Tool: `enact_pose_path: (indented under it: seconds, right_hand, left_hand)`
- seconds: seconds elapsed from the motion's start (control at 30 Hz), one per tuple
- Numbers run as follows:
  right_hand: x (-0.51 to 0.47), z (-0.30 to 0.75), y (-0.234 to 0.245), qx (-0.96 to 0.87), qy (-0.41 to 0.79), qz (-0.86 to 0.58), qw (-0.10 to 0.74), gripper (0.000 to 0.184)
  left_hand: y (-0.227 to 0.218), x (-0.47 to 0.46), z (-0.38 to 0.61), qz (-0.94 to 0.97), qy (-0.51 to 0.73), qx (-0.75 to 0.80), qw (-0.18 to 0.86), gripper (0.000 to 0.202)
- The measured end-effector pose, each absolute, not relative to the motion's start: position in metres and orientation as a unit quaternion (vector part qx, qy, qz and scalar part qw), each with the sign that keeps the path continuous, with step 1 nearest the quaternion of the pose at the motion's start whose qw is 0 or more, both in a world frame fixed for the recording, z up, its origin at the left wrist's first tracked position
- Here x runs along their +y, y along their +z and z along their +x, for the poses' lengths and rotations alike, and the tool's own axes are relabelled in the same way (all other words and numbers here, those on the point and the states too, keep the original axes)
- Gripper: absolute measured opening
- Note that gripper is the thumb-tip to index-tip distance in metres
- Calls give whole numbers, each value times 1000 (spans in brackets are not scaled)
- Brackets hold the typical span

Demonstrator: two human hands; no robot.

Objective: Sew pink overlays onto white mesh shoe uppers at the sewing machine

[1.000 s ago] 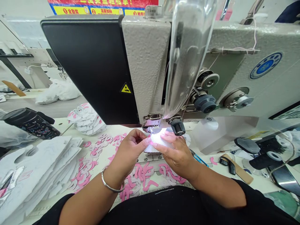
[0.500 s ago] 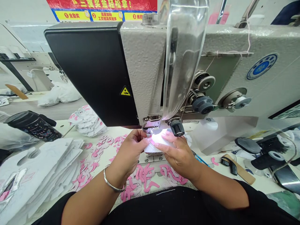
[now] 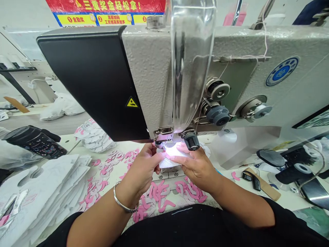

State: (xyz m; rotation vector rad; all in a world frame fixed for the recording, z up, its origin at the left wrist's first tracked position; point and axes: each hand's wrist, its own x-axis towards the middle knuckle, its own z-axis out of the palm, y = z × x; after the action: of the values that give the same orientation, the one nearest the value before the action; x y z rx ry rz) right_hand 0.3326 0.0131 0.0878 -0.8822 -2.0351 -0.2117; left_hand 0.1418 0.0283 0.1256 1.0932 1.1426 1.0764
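Under the presser foot (image 3: 161, 136) of an industrial sewing machine (image 3: 156, 75), a white mesh fabric piece (image 3: 169, 158) lies lit by the machine's lamp. My left hand (image 3: 140, 168) pinches its left side between thumb and fingers. My right hand (image 3: 196, 167) presses on its right side, fingertips close to the foot. A black knob (image 3: 191, 141) stands just above my right fingers. The needle is hidden by the foot and my fingers. A silver bangle (image 3: 122, 202) circles my left wrist.
Pink-and-white cut pieces (image 3: 159, 195) lie scattered on the white table (image 3: 164, 175) below my hands. A stack of white cut panels (image 3: 48, 185) is at the left, with a bundle (image 3: 94, 137) behind it. Black snips (image 3: 252, 180) and a wooden strip (image 3: 264, 185) lie at the right.
The whole view has drifted slightly as my head moved. Both hands still hold the mesh piece at the presser foot, and it has moved only a little.
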Motion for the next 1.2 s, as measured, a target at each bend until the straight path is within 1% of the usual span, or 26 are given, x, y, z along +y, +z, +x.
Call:
enact_pose_path:
  seconds: [0.13,0.3,0.47,0.67,0.8,0.97,1.2]
  right_hand:
    - [17,337,91,-826,-72,-346,439,30]
    - [23,343,93,-842,-25,-341,418,36]
    - [26,346,96,-851,40,-350,390,33]
    - [25,346,96,-844,8,-352,405,31]
    - [25,346,96,-844,15,-349,407,31]
    - [26,345,96,-842,41,-372,389,28]
    - [27,344,94,-837,26,-379,395,30]
  left_hand:
    - [125,29,145,455,468,500,568,28]
    - [124,31,149,447,485,506,555,27]
    - [123,31,150,444,490,511,549,28]
    - [117,34,148,456,489,507,543,22]
    - [116,36,149,454,497,496,548,22]
    - [117,34,149,445,505,492,552,21]
    - [116,35,151,429,526,489,548,21]
